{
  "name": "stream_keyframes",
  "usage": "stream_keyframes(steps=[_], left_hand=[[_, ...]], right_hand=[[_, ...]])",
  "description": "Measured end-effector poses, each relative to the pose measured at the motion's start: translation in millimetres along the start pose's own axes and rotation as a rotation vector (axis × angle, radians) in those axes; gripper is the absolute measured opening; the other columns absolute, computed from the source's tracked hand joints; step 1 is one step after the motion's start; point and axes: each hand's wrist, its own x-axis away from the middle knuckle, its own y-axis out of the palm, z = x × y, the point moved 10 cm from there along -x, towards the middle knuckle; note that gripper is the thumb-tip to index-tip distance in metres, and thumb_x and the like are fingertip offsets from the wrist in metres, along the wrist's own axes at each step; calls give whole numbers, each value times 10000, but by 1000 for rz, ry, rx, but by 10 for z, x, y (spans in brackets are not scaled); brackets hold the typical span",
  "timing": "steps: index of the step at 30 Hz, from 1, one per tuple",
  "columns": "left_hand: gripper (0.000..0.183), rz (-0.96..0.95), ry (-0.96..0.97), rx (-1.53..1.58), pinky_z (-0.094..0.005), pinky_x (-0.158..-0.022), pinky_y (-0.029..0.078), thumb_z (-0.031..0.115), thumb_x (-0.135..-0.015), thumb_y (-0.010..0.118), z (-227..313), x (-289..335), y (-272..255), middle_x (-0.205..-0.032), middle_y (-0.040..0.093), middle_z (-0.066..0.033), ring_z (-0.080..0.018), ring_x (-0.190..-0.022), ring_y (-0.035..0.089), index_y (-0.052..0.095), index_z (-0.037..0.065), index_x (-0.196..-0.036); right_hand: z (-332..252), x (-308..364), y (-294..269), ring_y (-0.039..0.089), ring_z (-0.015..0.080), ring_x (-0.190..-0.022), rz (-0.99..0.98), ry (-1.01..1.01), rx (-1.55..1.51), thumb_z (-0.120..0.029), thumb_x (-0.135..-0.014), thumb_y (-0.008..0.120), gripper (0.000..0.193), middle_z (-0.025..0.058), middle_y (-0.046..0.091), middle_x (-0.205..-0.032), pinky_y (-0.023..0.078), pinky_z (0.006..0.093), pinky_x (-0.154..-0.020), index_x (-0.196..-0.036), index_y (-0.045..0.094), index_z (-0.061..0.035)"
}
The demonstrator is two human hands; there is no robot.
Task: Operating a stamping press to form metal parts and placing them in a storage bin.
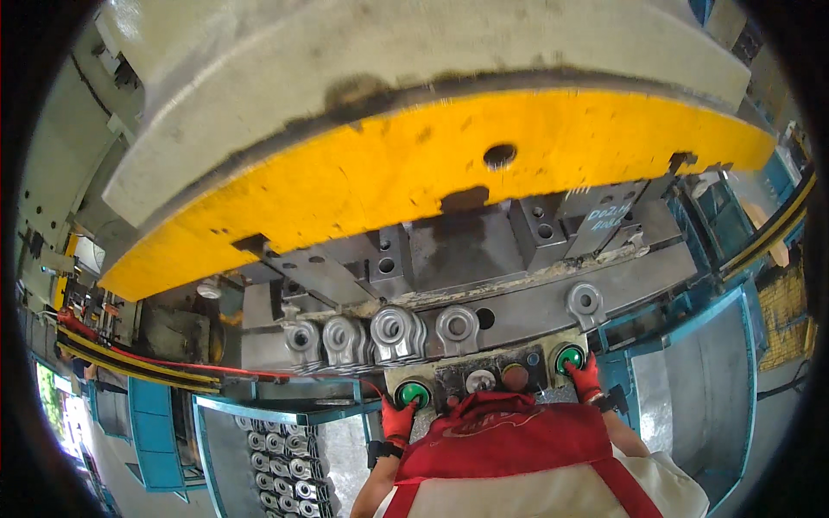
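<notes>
Grey press bed (535,316), ringed metal parts (397,350), some stacked

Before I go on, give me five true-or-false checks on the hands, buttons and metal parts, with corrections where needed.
1. The left hand is at the left green button. True.
2. The right hand is holding a ringed metal part. False: it is at the right green button.
3. Every ringed part on the press bed sits in one touching group. False: a lone part lies apart on the right.
4. The left blue-framed bin holds metal parts. True.
5. The wide beam beyond the control panel is blue. False: it is yellow.
</notes>
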Motion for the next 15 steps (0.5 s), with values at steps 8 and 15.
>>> stream_keyframes(steps=[8,15], left_hand=[[654,-474,196,-382,-398,-763,477,488,-747,620,1943,253,-614,-936,618,-240,-356,-894,608,510,-3,-1165],[523,-258,892,308,-361,-805,467,167,-759,678,4548,95,-901,-1007,609,-199,-327,-939,595,470,16,-1215]], right_hand=[[-98,42,-30,422,334,-1171,-37,37,89,-387,-632,787,993,252,405,-1273,354,404,-969,-1347,243,36],[-116,129,-69,380,316,-1208,-30,79,94,-421,-628,785,1010,228,368,-1308,350,390,-974,-1349,245,35]])
